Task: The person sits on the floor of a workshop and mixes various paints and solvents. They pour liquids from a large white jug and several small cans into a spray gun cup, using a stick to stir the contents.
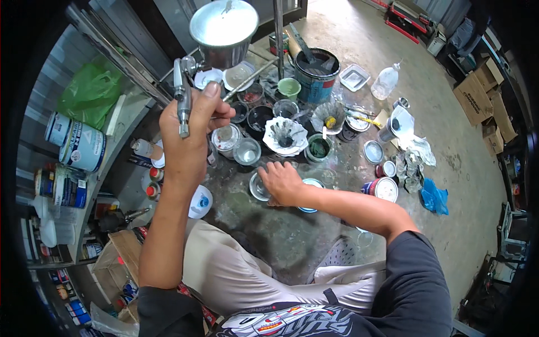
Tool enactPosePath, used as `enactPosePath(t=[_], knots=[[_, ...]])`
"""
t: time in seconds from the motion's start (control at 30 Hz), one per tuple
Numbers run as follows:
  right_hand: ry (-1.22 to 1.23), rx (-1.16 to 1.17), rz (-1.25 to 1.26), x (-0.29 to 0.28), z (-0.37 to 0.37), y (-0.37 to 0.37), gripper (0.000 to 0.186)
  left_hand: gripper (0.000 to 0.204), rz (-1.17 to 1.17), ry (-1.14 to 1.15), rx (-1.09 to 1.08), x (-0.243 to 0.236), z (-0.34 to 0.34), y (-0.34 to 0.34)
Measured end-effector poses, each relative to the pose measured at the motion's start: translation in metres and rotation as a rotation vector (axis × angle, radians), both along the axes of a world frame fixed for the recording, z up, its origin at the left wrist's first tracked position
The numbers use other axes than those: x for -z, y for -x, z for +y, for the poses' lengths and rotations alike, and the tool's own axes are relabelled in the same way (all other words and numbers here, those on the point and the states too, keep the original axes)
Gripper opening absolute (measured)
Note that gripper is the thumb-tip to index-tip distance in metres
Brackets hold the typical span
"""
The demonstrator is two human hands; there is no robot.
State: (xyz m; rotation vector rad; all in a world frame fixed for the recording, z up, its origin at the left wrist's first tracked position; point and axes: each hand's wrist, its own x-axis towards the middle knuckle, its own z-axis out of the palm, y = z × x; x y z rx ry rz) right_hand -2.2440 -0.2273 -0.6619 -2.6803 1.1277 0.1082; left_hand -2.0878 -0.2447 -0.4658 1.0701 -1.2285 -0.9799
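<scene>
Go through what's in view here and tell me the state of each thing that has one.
Left hand: closed around the spray gun
Spray gun: held up
Its metal cup: lid on
Right hand: palm down at a clear container, grip unclear
Blue bucket: open, dark-stained
Green cup: open
Blue plastic bag: crumpled
Green bag: crumpled, on the shelf

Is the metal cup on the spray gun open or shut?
Shut: a shiny lid covers the top of the metal cup, on the spray gun held in the left hand.
</scene>
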Motion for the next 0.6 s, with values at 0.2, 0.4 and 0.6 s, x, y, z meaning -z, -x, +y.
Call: enactPosePath(t=[0.2, 0.4, 0.6], knots=[[0.142, -0.001, 0.089, 0.034, 0.000, -0.011, 0.082, 0.025, 0.015, -0.003, -0.046, 0.000, 0.002, -0.021], [0.050, -0.011, -0.106, -0.011, -0.024, 0.024, 0.050, 0.026, 0.064, -0.035, -0.058, 0.005, -0.007, -0.028], [0.125, 0.493, -0.441, -0.027, -0.095, 0.093, 0.014, 0.033, 0.055, -0.029, -0.066, 0.010, -0.014, -0.030]])
